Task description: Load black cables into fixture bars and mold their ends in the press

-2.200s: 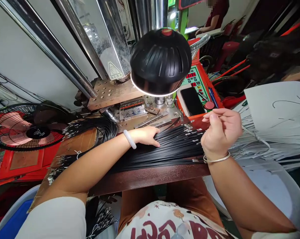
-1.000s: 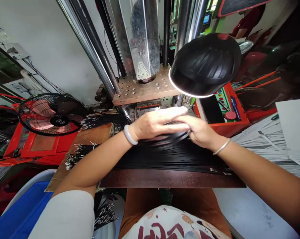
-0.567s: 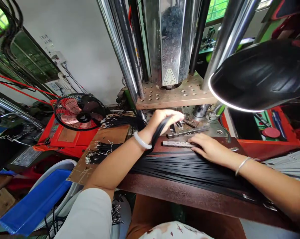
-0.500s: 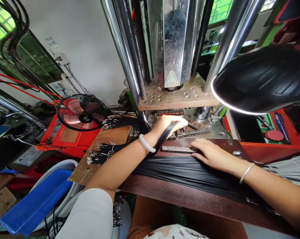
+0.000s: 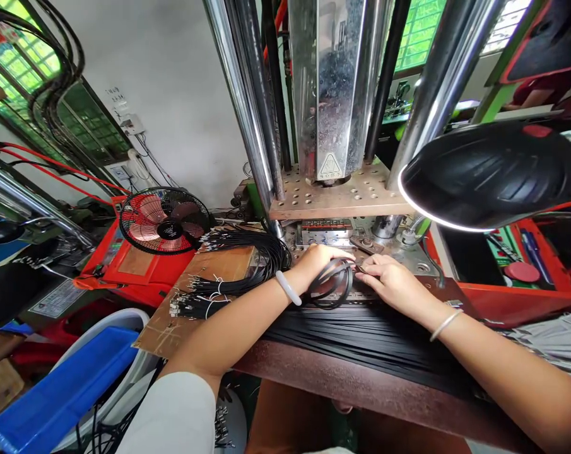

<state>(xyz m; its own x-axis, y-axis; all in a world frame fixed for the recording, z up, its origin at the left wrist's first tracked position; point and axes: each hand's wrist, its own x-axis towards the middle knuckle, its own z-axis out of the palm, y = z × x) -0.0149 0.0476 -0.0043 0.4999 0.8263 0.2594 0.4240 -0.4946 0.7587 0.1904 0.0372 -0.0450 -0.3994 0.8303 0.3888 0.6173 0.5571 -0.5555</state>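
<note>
My left hand point(image 5: 319, 265) is closed around a bunch of black cables point(image 5: 332, 306), which curl into a loop below its fingers. My right hand point(image 5: 393, 277) meets it from the right, thumb and fingers pinched at the tips of these cables; the fine detail there is too small to make out. Under both hands a narrow metal bar point(image 5: 369, 297) lies on the table, partly covered by the loop. Closer to me, long straight black cables point(image 5: 351, 334) are spread across the brown table point(image 5: 313, 373).
The press plate point(image 5: 342, 205) hangs above a metal mould point(image 5: 325, 233) behind my hands. A black lamp point(image 5: 493, 173) juts in from the right. Tied cable bundles point(image 5: 200, 306) rest on a board at left, near a fan point(image 5: 166, 224) and a blue tray point(image 5: 67, 391).
My right hand has lifted off the metal bar and moved up and left to my left hand's fingertips. The cables in my left hand now hang in a loop toward me.
</note>
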